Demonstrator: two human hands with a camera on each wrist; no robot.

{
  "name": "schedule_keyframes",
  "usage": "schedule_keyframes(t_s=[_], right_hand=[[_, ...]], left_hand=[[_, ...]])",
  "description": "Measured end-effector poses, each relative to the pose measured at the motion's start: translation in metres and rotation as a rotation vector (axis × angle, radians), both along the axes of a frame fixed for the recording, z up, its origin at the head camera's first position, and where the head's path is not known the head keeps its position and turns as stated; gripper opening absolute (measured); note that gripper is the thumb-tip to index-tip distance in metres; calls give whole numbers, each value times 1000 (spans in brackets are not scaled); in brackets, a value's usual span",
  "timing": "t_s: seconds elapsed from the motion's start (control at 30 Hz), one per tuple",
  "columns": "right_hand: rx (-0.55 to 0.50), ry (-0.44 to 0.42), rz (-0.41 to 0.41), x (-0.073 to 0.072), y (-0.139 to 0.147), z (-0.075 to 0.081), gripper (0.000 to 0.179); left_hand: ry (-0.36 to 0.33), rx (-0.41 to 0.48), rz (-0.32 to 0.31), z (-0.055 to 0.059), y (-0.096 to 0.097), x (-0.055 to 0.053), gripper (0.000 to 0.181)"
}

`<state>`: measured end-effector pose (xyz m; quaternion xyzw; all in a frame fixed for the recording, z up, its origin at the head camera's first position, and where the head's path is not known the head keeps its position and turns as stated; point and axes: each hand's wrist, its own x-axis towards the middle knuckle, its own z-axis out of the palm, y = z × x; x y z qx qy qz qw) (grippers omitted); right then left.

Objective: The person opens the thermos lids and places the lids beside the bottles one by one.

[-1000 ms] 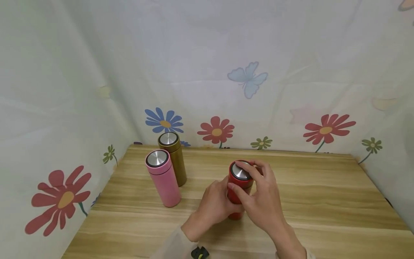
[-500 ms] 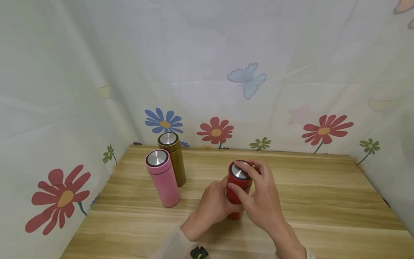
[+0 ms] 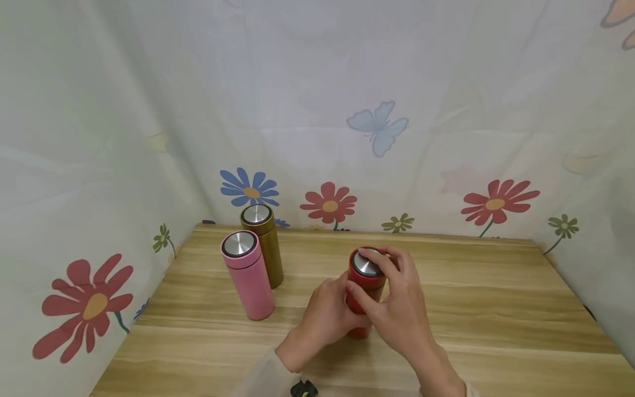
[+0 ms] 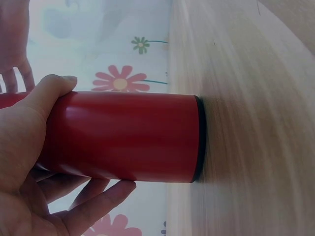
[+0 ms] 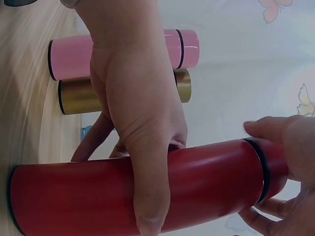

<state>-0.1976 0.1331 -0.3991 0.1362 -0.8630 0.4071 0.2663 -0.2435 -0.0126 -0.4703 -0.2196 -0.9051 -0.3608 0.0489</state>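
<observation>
A red thermos flask (image 3: 358, 300) with a silver-topped lid (image 3: 366, 264) stands upright on the wooden table. My left hand (image 3: 327, 311) grips its body from the left, thumb across the near side, as the left wrist view also shows. My right hand (image 3: 399, 298) holds the lid from the right, with the thumb at the lid's lower edge and a finger over the silver top. In the right wrist view a dark seam (image 5: 261, 169) runs between the red body and the lid. The black base (image 4: 200, 140) touches the table in the left wrist view.
To the left, a pink thermos flask (image 3: 250, 284) stands upright, with a gold thermos flask (image 3: 270, 248) just behind it. A small black item (image 3: 303, 388) lies at the near edge of view. Flowered cloth (image 3: 317, 138) hangs behind and beside the table (image 3: 476, 309).
Both hands keep their hold on the red flask and its lid. Only a slight shift of the head view shows.
</observation>
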Motion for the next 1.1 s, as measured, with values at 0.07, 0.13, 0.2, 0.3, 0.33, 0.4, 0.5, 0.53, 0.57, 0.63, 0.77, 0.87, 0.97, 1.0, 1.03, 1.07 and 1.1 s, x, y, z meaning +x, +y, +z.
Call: schedule_keyframes(t_s=[0.07,0.13,0.2,0.3,0.33,0.4,0.5,0.53,0.57,0.63,0.77,0.87,0.97,1.0,1.03,1.07,1.1], right_hand=[[-9,6,-15,0,-1,-2,55],[-13,16,-34,0,-2,-3,54],[-13,25,-52,0,-3,-3,53],[-3,33,-73,0,-4,-4,56],[0,36,-79,0,-4,-4,56],[5,43,-86,0,-5,-4,58],[13,51,-95,0,-6,-4,58],[14,52,-96,-1,-6,-4,58],[15,51,-96,-1,-6,-4,57],[15,44,-90,-1,-5,-3,57],[12,24,-59,-1,-2,-2,56],[13,18,-21,-2,2,0,56],[15,17,10,-2,5,0,55],[14,15,19,-2,5,0,55],[16,14,25,-3,6,0,55],[18,13,29,-3,6,0,55],[18,11,34,-3,6,-1,55]], left_hand=[[0,4,1,0,0,0,74],[-4,9,0,0,-1,0,75],[-12,10,4,0,-1,1,75],[-11,4,5,0,-1,1,75],[-11,5,6,0,-1,1,75],[-3,5,4,0,-1,1,75],[0,10,4,0,-1,0,74],[0,12,5,-1,-1,0,73],[-1,13,6,-1,-1,0,73],[-4,16,7,-1,-1,0,73],[-1,16,8,-1,-1,0,74],[7,16,6,-1,-1,0,74],[14,15,3,-1,0,0,73],[15,17,2,-1,-1,0,72],[15,19,2,-1,-1,0,72],[17,19,1,-1,-1,0,72],[19,18,0,-2,-1,0,72]])
